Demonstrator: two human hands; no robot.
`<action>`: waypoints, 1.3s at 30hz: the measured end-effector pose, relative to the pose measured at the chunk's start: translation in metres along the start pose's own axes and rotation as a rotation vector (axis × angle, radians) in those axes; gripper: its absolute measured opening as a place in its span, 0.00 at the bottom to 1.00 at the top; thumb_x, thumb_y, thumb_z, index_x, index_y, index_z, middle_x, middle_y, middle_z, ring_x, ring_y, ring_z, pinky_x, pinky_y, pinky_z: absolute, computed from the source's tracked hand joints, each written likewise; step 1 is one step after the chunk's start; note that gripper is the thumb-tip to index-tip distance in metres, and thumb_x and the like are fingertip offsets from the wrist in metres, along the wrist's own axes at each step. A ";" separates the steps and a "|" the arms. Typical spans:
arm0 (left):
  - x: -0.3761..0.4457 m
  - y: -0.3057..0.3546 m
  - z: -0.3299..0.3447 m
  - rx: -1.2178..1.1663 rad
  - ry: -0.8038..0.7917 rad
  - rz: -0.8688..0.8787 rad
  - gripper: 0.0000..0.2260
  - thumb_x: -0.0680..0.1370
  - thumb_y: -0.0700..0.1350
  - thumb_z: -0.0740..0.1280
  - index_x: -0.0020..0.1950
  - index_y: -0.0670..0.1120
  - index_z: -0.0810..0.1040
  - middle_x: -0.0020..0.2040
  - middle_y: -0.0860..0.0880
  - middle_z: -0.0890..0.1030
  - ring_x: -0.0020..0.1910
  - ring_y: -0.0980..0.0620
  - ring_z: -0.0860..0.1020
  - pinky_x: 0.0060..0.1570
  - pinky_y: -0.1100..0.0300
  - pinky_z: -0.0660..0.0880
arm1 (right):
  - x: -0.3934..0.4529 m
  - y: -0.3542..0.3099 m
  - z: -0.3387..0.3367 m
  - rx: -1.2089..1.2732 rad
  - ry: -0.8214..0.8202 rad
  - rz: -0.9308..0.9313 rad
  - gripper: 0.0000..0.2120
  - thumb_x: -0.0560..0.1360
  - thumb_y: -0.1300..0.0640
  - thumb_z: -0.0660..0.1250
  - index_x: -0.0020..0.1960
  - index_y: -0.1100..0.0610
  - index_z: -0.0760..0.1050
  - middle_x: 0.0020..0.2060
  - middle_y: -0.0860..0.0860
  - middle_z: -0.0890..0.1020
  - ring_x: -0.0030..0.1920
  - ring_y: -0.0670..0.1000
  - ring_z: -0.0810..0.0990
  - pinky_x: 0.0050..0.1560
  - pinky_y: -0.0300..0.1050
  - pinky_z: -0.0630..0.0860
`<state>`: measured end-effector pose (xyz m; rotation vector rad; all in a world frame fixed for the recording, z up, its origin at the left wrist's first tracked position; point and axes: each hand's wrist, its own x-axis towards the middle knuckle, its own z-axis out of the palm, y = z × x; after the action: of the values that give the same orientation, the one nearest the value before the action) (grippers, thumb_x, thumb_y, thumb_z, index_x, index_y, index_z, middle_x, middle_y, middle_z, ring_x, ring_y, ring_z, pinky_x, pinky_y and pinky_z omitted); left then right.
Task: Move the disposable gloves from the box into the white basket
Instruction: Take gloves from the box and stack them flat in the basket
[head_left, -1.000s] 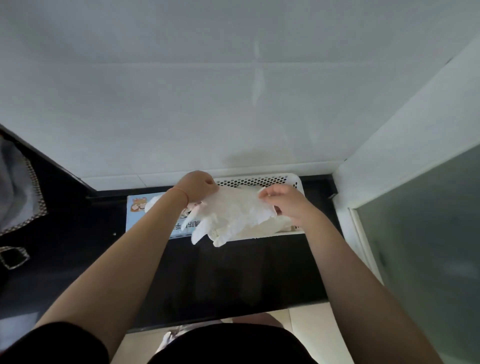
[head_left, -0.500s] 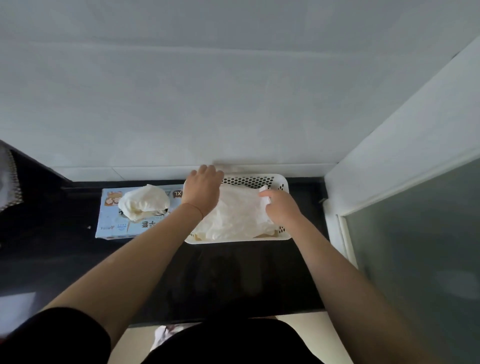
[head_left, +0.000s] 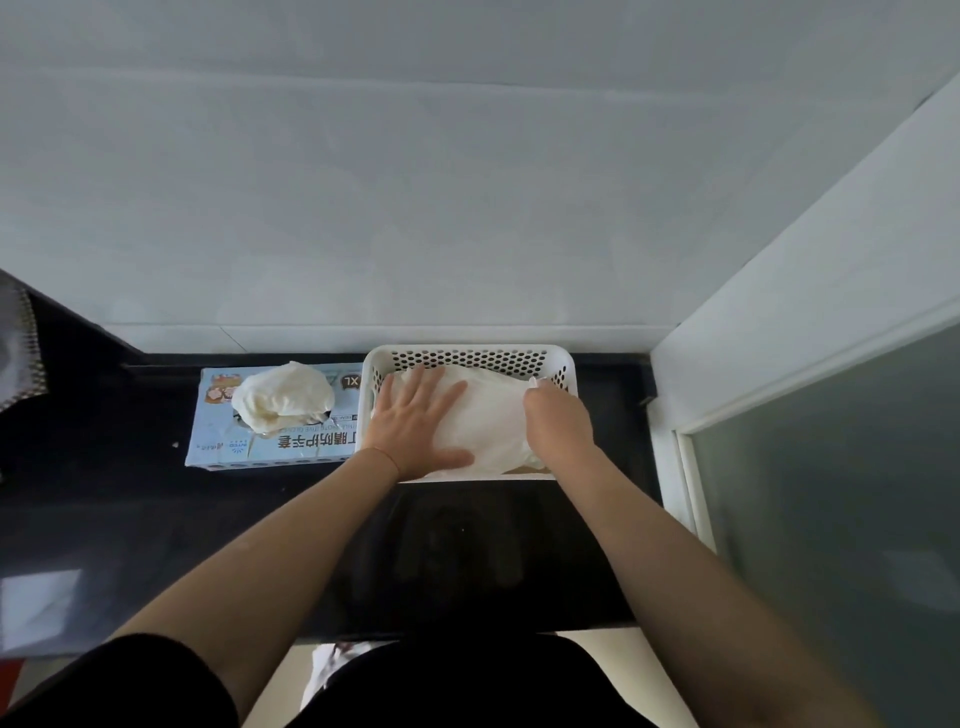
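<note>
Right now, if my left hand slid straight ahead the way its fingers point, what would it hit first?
Your left hand lies flat on the gloves in the white basket, fingers pointing at the far side. Sliding on, it would probably meet the basket's perforated far wall first, though depth is hard to judge.

hands 2 (head_left: 415, 423) | basket 1 (head_left: 470, 355) | glove box 1 (head_left: 275, 447) | glove heaps 2 (head_left: 491, 415)

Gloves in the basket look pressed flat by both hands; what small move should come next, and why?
Probably lift the left hand off and reach to the box. It lies flat on the gloves already inside the basket, with the right hand at their far edge, so this batch looks placed, while a wad of gloves sticks out of the box.
</note>
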<state>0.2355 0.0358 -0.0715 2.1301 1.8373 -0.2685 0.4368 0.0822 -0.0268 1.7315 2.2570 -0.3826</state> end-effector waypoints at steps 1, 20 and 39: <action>0.000 -0.001 0.000 -0.008 -0.010 0.004 0.46 0.69 0.76 0.58 0.79 0.59 0.41 0.80 0.51 0.41 0.79 0.46 0.38 0.75 0.40 0.37 | 0.000 -0.001 0.002 -0.033 0.008 -0.018 0.10 0.77 0.68 0.62 0.55 0.61 0.77 0.62 0.56 0.74 0.48 0.55 0.80 0.46 0.46 0.75; -0.038 -0.074 -0.054 -0.200 0.547 -0.166 0.11 0.72 0.45 0.67 0.53 0.45 0.80 0.52 0.45 0.77 0.52 0.41 0.75 0.55 0.47 0.69 | 0.008 -0.098 -0.033 0.242 0.162 -0.050 0.09 0.79 0.57 0.59 0.55 0.60 0.73 0.56 0.56 0.71 0.37 0.53 0.73 0.33 0.44 0.66; -0.086 -0.197 -0.100 -0.499 0.427 -0.364 0.11 0.80 0.49 0.64 0.42 0.45 0.80 0.42 0.51 0.79 0.41 0.51 0.77 0.41 0.56 0.76 | 0.018 -0.234 -0.051 0.616 0.184 -0.142 0.08 0.76 0.61 0.60 0.44 0.57 0.78 0.43 0.50 0.77 0.38 0.50 0.77 0.45 0.50 0.78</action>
<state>0.0212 0.0167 0.0290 1.5833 2.2228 0.5562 0.2032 0.0580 0.0241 1.9398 2.5823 -1.0864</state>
